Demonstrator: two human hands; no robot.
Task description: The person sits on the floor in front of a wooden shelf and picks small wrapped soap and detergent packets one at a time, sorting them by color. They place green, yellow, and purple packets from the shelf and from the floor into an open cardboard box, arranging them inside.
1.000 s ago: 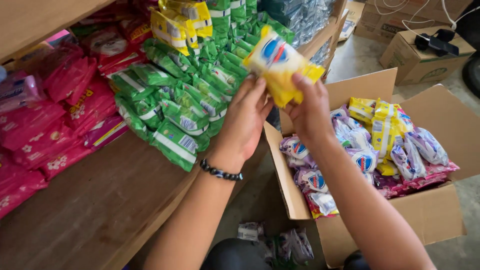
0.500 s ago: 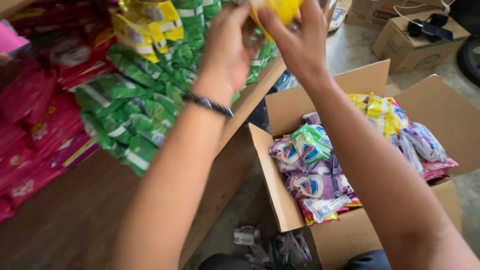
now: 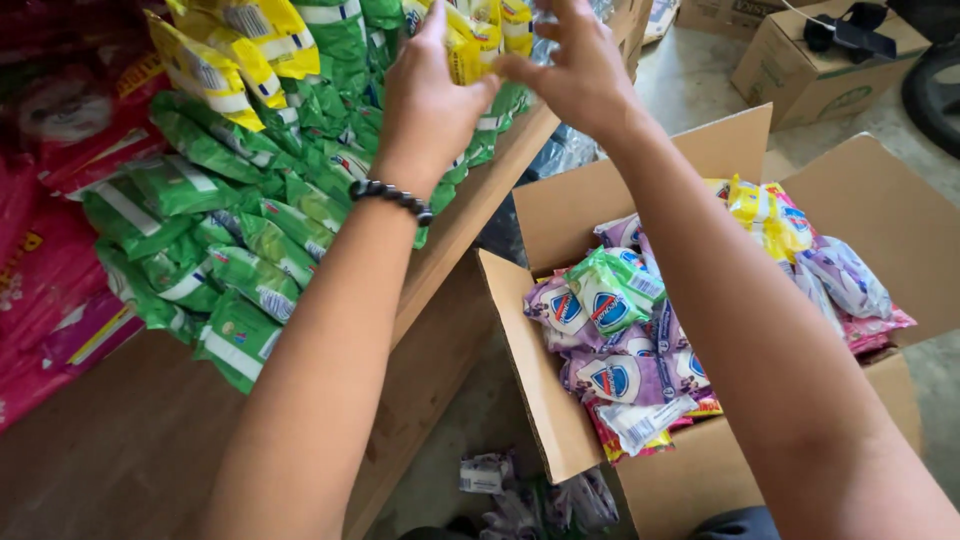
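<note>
Both hands have moved up from over the open cardboard box (image 3: 560,420) to the wooden shelf (image 3: 120,470), left hand (image 3: 430,105) and right hand (image 3: 575,75) pinching 1 yellow packet (image 3: 462,50) against the yellow stack, green packets (image 3: 250,250) crowding just left, pink bags (image 3: 50,260) beyond.

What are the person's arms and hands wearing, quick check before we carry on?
Both forearms are bare, with no sleeves in view. The left hand has no glove; a dark beaded bracelet circles its wrist. The right hand is also gloveless, with no ring, watch or band visible.
</note>
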